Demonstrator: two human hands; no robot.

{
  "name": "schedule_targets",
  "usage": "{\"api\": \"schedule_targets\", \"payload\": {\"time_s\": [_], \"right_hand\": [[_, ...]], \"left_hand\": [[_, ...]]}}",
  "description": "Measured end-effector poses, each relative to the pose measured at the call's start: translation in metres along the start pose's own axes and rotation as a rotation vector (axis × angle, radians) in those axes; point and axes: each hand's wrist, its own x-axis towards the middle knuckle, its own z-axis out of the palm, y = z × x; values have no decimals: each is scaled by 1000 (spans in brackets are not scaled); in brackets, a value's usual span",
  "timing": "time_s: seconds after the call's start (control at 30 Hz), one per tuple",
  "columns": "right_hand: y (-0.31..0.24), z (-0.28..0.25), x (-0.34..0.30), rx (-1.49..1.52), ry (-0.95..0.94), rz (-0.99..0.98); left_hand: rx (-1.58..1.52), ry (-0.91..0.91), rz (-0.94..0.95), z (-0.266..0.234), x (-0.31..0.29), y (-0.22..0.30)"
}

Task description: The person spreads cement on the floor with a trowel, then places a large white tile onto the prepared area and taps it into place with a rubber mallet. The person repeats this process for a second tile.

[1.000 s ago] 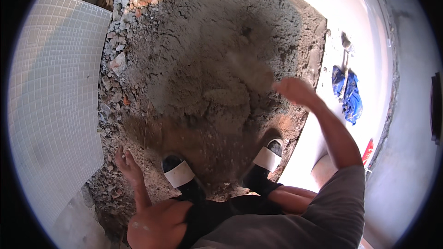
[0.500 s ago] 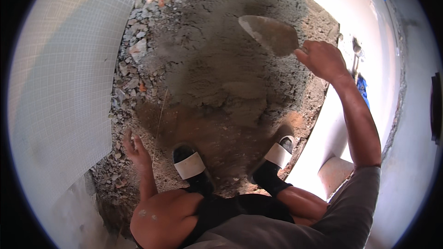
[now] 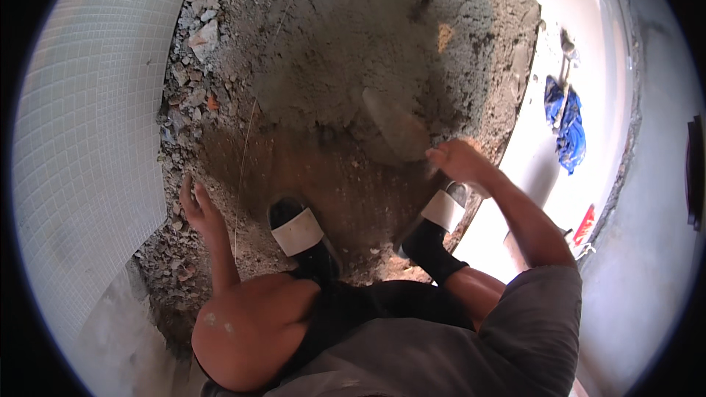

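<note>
Your right hand (image 3: 460, 162) grasps a trowel (image 3: 397, 131) at its handle end; the blade, blurred, points forward and to your left, over the near edge of the grey mortar (image 3: 353, 37). Whether the blade touches the mortar: cannot tell. Your left hand (image 3: 202, 209) is empty, fingers loosely spread, to the left of a thin string (image 3: 246, 147). Rubble (image 3: 193, 95) lines the mortar's left side; a crumpled blue bundle (image 3: 571, 136) lies well apart, at right.

The mortar (image 3: 338, 44) is grey, the trowel (image 3: 397, 131) grey-brown, the tiles (image 3: 110, 110) white-gridded, the sandal straps (image 3: 297, 232) cream.
</note>
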Motion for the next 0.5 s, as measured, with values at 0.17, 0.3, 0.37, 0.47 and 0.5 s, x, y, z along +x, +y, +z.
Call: {"api": "schedule_targets", "payload": {"time_s": [0.17, 0.3, 0.37, 0.47, 0.5], "right_hand": [[-32, 61, -19, -108, 74, 71], [-38, 40, -47, -136, 9, 80], [-44, 31, -57, -60, 48, 144], [-78, 40, -46, -124, 274, -152], [-95, 51, -34, -328, 325, -335]], "left_hand": [[-146, 0, 34, 24, 20, 28], [-352, -57, -3, 36, 20, 42], [-304, -55, 31, 40, 16, 39], [-247, -44, 47, 42, 8, 32], [-238, -62, 20, 43, 8, 30]]}}
